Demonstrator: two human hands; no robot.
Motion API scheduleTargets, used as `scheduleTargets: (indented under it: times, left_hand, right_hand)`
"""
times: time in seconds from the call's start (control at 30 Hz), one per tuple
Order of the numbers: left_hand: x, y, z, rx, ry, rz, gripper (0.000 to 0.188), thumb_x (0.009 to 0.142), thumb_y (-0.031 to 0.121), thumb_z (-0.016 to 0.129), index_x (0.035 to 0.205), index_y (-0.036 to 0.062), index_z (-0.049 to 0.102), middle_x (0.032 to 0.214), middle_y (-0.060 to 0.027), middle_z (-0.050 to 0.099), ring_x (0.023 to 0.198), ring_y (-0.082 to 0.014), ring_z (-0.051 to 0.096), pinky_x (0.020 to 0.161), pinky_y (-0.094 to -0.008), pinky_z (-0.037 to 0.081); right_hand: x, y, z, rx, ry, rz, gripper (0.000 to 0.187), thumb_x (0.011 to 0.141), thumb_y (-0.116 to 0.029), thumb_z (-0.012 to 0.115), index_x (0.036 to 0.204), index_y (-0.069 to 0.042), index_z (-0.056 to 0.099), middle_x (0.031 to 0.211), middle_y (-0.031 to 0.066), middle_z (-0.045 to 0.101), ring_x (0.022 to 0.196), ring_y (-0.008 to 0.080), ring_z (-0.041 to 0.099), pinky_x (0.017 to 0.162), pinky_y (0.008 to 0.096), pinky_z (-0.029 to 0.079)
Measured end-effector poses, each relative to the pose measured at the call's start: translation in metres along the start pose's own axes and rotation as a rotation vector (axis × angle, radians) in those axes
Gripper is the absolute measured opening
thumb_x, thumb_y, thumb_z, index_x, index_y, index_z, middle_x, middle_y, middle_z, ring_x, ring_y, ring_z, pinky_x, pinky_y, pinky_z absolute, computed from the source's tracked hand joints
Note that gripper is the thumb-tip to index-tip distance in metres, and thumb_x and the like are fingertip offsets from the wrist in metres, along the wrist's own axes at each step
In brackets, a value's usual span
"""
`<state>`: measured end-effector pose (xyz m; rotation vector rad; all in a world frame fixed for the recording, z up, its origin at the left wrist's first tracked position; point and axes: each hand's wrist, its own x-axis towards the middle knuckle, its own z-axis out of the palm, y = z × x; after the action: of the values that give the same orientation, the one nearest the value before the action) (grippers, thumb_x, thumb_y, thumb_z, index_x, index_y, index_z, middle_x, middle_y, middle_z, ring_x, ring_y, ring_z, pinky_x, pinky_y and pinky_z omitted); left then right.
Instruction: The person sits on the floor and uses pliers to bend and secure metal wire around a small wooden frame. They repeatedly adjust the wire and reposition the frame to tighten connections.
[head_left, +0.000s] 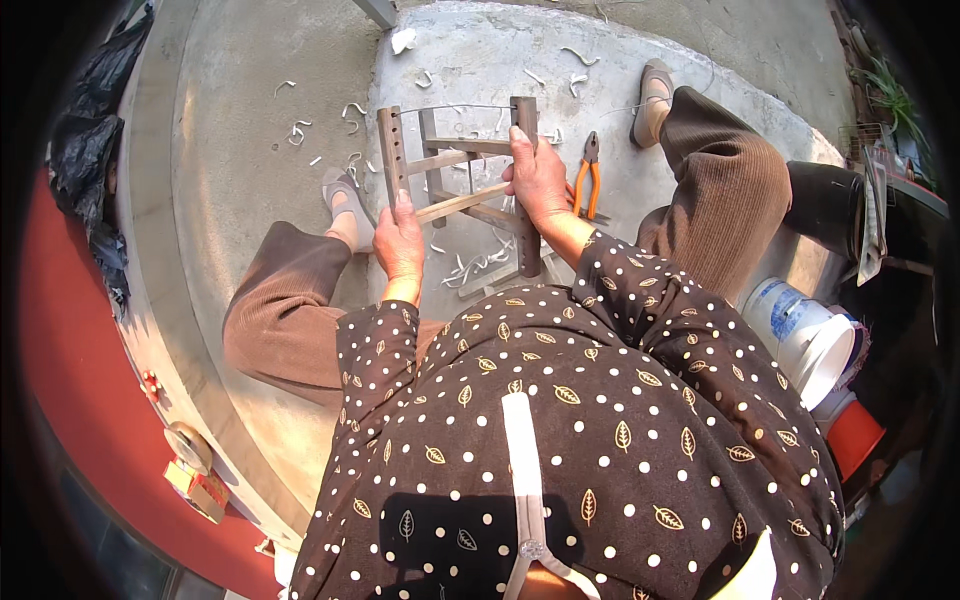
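My left hand (398, 240) is closed around the near end of the left post of one small wooden frame (462, 190), which stands on the concrete floor (250, 130) between my knees. My right hand (537, 178) grips the right post, fingers wrapped round it below its top.

I count two dark upright posts with rows of holes, their long axes running away from me toward the top of the view, and at least three paler rungs crossing between them from left to right; the nearest rung slants up to the right. One thin wire spans the two far post tops.

One pair of orange-handled pliers (588, 178) lies just right of my right hand, jaws pointing away from me. Pale curled shavings (300, 130), too many to count, lie scattered around. Far right stands one white bucket (805, 335).
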<state>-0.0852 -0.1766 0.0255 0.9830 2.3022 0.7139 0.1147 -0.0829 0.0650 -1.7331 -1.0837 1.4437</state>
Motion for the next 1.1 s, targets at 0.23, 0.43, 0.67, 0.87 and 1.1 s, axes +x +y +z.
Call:
scheduleTargets:
  times: [0.23,0.43,0.67,0.87,1.1]
  left_hand:
    - [-0.028,0.038,0.014,-0.072,-0.120,0.206,0.051,0.089,0.050,0.058,0.075,0.0008,0.057,0.061,-0.0121,0.051,0.058,-0.0198,0.044,0.059,-0.0366,0.042]
    - [-0.016,0.014,0.010,-0.252,-0.096,0.185,0.059,0.073,0.047,0.076,0.091,-0.0072,0.063,0.073,-0.0141,0.065,0.065,-0.0180,0.056,0.066,-0.0346,0.048]
    - [-0.004,0.014,0.000,-0.186,-0.123,0.166,0.051,0.075,0.049,0.072,0.081,0.0001,0.061,0.065,-0.0122,0.059,0.060,-0.0197,0.051,0.062,-0.0358,0.045]
    - [-0.004,0.009,0.003,-0.183,-0.033,0.226,0.053,0.076,0.055,0.068,0.078,0.0030,0.059,0.063,-0.0140,0.057,0.058,-0.0283,0.051,0.061,-0.0395,0.044]
    - [-0.006,0.021,0.001,-0.041,-0.090,0.222,0.049,0.074,0.052,0.070,0.079,0.0049,0.059,0.064,-0.0154,0.059,0.060,-0.0321,0.054,0.061,-0.0419,0.045]
  right_hand:
    - [-0.001,0.009,0.038,0.085,-0.153,-0.025,0.037,0.088,-0.029,0.062,0.089,0.004,0.046,0.063,0.0121,0.058,0.048,0.0195,0.059,0.044,0.0359,0.049]
    - [0.007,0.023,0.007,0.219,-0.277,-0.029,0.034,0.089,-0.030,0.059,0.090,0.003,0.050,0.069,0.0098,0.059,0.054,0.0182,0.060,0.050,0.0325,0.051]
    - [0.014,0.021,0.005,0.198,-0.432,-0.037,0.039,0.089,-0.035,0.060,0.098,0.002,0.050,0.078,0.0098,0.060,0.060,0.0167,0.061,0.055,0.0298,0.052]
    - [0.029,0.023,-0.007,0.216,-0.406,0.154,0.051,0.093,-0.047,0.046,0.115,-0.001,0.049,0.093,0.0113,0.062,0.074,0.0176,0.063,0.063,0.0306,0.051]
    - [0.062,0.021,-0.003,0.247,-0.394,0.060,0.034,0.094,-0.035,0.048,0.111,-0.006,0.054,0.095,0.0076,0.063,0.079,0.0159,0.062,0.068,0.0302,0.050]
